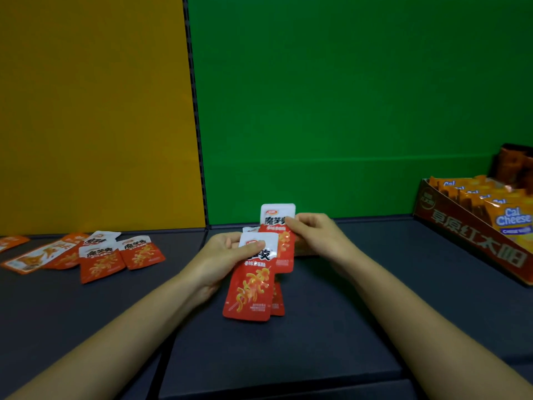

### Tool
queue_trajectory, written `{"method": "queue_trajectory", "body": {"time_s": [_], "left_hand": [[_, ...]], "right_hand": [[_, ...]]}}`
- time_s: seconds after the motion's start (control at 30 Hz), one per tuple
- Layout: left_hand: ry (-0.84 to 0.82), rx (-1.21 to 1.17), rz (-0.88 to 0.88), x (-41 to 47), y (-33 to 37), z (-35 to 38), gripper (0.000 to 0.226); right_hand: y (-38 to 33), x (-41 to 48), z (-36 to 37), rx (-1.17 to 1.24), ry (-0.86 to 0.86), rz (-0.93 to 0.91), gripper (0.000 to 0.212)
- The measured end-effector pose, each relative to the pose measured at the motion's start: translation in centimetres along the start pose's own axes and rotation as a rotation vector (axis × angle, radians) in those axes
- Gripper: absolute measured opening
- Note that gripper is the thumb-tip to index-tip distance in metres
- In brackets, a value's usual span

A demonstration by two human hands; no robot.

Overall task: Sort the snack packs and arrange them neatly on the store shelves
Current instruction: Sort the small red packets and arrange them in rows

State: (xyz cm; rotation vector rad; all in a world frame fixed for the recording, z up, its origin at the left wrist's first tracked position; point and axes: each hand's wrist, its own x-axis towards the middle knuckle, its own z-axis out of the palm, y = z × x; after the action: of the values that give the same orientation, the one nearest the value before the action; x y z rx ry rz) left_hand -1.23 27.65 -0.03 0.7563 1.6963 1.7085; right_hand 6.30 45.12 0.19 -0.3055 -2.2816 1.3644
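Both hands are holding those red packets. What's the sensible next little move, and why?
Probably the right hand lays its red pack onto the matching packs gripped by the left hand, squaring them into one stack. They show the same print yet overlap unevenly, and loose packs of that kind lie scattered on the shelf to the left.

Shop, retail shelf bay. Landmark: slotted upright of store racking, splitting back wall. Left of it yellow panel, right of it green panel. Dark shelf deck runs from its foot, both sides. Far right of upright: open printed display carton stocked with rowed Cal Cheese packs. Left of upright: identical red-and-white snack packs loose on deck.
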Motion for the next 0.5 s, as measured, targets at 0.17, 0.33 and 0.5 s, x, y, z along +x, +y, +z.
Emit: {"method": "queue_trajectory", "body": {"time_s": [0.17, 0.33, 0.5], "left_hand": [[0.062, 0.046, 0.028, 0.0, -0.2, -0.4, 0.027], [0.094, 0.085, -0.005, 0.2, -0.1, -0.2, 0.030], [0.060, 0.162, -0.001, 1.3, 0.5, 1.0, 0.020]], "right_hand": [[1.2, -1.8, -4.6, 0.011, -0.081, 0.095, 0.034], [3.9, -4.2, -7.3, -0.199, -0.170, 0.237, 0.032], [3.8, -4.7, -7.9, -0.292, -0.151, 0.267, 0.037]]}}
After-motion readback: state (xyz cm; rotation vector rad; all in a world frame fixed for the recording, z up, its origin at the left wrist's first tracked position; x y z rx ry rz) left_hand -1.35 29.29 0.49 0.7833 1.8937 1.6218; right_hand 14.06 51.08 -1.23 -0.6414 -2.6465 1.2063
